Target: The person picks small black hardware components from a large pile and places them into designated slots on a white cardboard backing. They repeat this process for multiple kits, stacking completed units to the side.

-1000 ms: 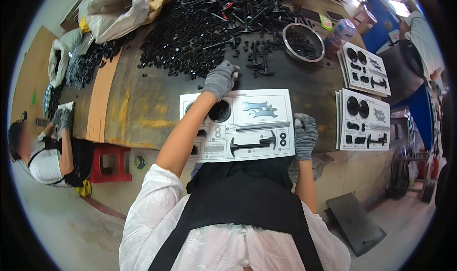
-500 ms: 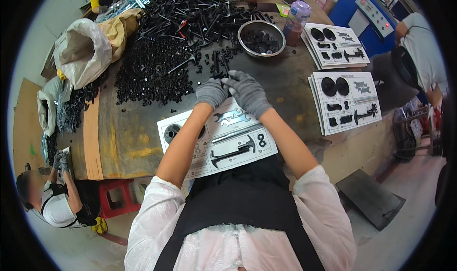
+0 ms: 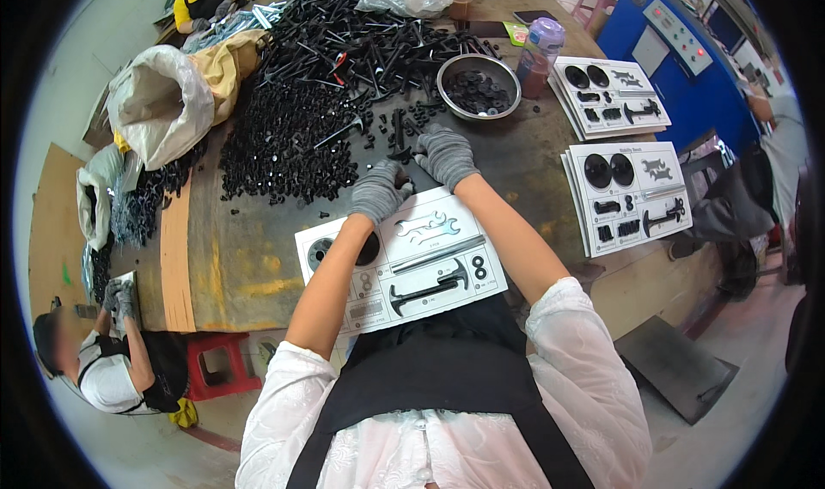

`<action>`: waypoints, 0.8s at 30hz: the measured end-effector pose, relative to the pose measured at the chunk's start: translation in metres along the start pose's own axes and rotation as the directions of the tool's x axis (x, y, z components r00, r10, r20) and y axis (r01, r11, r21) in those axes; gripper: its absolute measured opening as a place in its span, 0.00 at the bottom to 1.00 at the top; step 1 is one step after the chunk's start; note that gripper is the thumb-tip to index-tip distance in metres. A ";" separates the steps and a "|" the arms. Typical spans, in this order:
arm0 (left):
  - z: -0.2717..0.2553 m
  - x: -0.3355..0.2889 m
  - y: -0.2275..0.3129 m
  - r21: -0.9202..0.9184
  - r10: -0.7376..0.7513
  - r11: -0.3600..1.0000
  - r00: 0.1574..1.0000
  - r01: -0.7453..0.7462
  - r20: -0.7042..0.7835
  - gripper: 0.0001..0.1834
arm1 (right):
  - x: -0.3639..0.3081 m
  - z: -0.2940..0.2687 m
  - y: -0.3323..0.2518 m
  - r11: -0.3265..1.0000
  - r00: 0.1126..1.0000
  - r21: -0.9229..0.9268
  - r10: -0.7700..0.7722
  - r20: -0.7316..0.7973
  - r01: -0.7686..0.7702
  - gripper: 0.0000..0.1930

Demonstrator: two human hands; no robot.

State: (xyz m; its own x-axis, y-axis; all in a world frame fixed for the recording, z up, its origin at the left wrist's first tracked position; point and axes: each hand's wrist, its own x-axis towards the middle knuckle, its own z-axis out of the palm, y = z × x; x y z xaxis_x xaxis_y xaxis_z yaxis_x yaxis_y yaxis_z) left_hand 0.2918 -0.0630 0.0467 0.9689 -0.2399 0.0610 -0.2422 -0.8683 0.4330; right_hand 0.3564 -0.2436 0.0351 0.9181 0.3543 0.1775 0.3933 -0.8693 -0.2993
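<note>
Grey knit gloves cover both my hands. My left hand [image 3: 378,192] is curled closed at the far edge of a white printed card [image 3: 365,310]; whatever its fingers hold is hidden. Farther right, my right hand [image 3: 449,157] bends its fingers closed beside a few loose black bolts [image 3: 398,131], and its contents cannot be made out. A small black part [image 3: 400,155] lies between the two hands. The card rests at the table's near edge under my forearms. It shows silvery wrenches [image 3: 430,225], a metal rod [image 3: 438,253], a black T-handled piece [image 3: 430,288] and black discs.
Beyond my left hand spreads a heap of small black bolts [image 3: 284,145]. A metal bowl [image 3: 479,88] of black pieces and a purple-lidded bottle [image 3: 541,55] stand beyond my right hand. Stacked cards [image 3: 630,198] lie right, white sacks [image 3: 159,106] left. Other people work nearby.
My hands have moved apart: the left has drawn back toward the card, the right has shifted right. The view has also shifted slightly.
</note>
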 end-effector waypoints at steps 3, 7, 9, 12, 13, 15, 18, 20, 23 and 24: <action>-0.018 -0.026 -0.012 -0.225 -0.039 0.974 0.994 0.014 -0.104 0.17 | -0.010 -0.003 -0.007 1.000 0.997 0.004 -0.008 -0.076 0.009 0.13; -0.045 -0.097 -0.014 -0.122 -0.059 0.992 0.975 0.033 -0.217 0.14 | -0.006 0.012 -0.009 0.998 0.999 0.027 0.049 0.014 -0.050 0.12; -0.056 -0.141 -0.012 -0.069 -0.091 0.995 0.972 0.078 -0.217 0.13 | -0.012 0.009 -0.015 0.983 0.989 0.106 0.148 0.020 -0.149 0.12; -0.061 -0.192 -0.003 0.026 -0.081 0.996 0.983 0.086 -0.162 0.13 | -0.044 -0.013 -0.058 0.920 0.998 0.388 0.069 -0.006 -0.062 0.11; -0.049 -0.204 -0.006 0.065 -0.077 0.994 0.984 0.088 -0.163 0.14 | -0.061 -0.017 -0.077 0.856 1.000 0.517 -0.029 0.011 0.019 0.11; -0.039 -0.215 -0.001 0.153 -0.064 0.984 0.985 0.089 -0.162 0.15 | -0.103 -0.021 -0.118 0.836 0.973 0.515 -0.231 0.015 0.190 0.12; -0.032 -0.217 -0.003 0.161 -0.103 0.979 0.987 0.122 -0.121 0.14 | -0.132 -0.005 -0.154 0.940 0.913 0.158 -0.333 0.235 0.302 0.12; -0.031 -0.218 -0.007 0.170 -0.091 0.979 0.984 0.117 -0.152 0.15 | -0.136 0.014 -0.153 0.928 0.913 0.194 -0.355 0.201 0.318 0.11; -0.026 -0.220 -0.013 0.123 -0.093 0.986 0.982 0.114 -0.162 0.15 | -0.137 0.018 -0.152 0.927 0.901 0.219 -0.356 0.249 0.305 0.11; -0.025 -0.219 -0.014 0.106 -0.086 0.989 0.981 0.106 -0.175 0.15 | -0.139 0.019 -0.151 0.918 0.897 0.229 -0.375 0.234 0.324 0.11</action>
State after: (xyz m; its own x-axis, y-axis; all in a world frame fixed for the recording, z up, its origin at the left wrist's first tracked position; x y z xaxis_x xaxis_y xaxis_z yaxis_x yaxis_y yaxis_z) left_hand 0.0843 0.0128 0.0494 0.9800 -0.0843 0.1802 -0.1424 -0.9298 0.3395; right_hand 0.1705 -0.1552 0.0375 0.6877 0.7242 0.0518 0.6693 -0.6046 -0.4319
